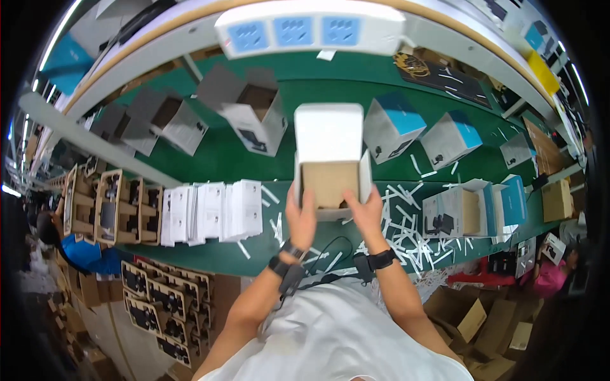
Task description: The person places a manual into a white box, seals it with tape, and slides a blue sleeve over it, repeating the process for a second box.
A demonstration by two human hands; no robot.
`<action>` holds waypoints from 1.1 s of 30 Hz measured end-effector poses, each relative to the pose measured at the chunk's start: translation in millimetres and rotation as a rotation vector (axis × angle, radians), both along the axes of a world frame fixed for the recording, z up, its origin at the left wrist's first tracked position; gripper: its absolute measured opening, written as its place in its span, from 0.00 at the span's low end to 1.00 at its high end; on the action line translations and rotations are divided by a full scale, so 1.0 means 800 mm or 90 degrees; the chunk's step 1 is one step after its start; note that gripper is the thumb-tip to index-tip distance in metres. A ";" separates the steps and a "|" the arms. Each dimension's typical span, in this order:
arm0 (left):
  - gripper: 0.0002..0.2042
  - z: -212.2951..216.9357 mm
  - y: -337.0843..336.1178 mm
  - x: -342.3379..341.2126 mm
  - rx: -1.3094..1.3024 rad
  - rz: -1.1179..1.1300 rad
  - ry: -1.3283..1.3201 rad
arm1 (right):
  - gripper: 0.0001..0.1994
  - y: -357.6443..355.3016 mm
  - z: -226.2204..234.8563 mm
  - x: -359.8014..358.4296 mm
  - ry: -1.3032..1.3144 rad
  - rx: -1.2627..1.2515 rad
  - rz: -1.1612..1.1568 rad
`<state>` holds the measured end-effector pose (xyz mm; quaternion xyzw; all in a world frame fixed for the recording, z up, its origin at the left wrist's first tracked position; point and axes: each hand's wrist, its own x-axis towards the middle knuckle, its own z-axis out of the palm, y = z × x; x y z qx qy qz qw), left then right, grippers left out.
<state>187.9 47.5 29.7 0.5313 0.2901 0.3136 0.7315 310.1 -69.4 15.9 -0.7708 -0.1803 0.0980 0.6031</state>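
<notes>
A person in a white T-shirt leans over a green desk (248,170), both hands on an open white box (329,136) directly in front of them. Its lid stands up at the far side, and a brown cardboard insert (330,183) fills the opening. The left hand (301,217) is half closed around the near left corner, thumb over the rim; the right hand (366,213) grips the near right corner in the same way. Whether the box rests on the desk or is lifted slightly is hard to tell from above.

Both grips are at the near end, so the far end could tip if the box is off the desk. Thumbs pressing hard might bend the insert or bow the thin walls. Loose white paper strips (413,238) lie scattered to the right; one could catch under the box or slip inside it. A thin dark cable (346,240) loops between the wrists and could snag on the near edge. A swing leftward might knock the upright row of white booklets (213,213).
</notes>
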 end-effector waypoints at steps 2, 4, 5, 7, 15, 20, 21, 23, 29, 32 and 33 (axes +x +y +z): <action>0.24 0.017 -0.010 0.010 0.028 0.090 0.005 | 0.28 -0.008 0.034 -0.011 0.106 -0.038 -0.028; 0.25 0.041 -0.029 -0.007 0.122 0.073 0.074 | 0.26 -0.027 0.053 -0.033 0.133 0.134 -0.032; 0.27 0.033 -0.033 -0.010 0.018 0.062 0.005 | 0.26 -0.030 0.043 -0.039 0.142 0.129 -0.022; 0.28 -0.032 -0.030 -0.004 0.033 0.052 0.056 | 0.25 -0.022 0.010 -0.037 0.105 0.102 -0.078; 0.28 -0.127 0.180 -0.152 0.235 -0.009 0.451 | 0.24 -0.012 -0.002 -0.057 0.138 0.083 -0.023; 0.33 -0.140 0.215 -0.142 0.510 0.106 0.898 | 0.30 -0.033 0.003 -0.059 0.108 -0.045 0.093; 0.31 -0.145 0.226 -0.152 0.486 0.130 0.860 | 0.31 -0.045 0.014 -0.061 0.115 -0.034 0.163; 0.21 -0.146 0.232 -0.162 0.592 0.192 0.800 | 0.29 -0.083 0.026 -0.053 0.180 -0.073 0.239; 0.12 -0.117 0.225 -0.198 0.663 0.235 0.680 | 0.14 -0.182 -0.012 -0.038 0.378 -0.120 0.011; 0.12 -0.075 0.201 -0.188 0.377 0.341 0.379 | 0.13 -0.201 -0.032 -0.039 0.313 -0.135 0.028; 0.15 -0.055 0.185 -0.190 0.321 0.371 0.217 | 0.13 -0.205 -0.040 -0.039 0.318 -0.136 0.022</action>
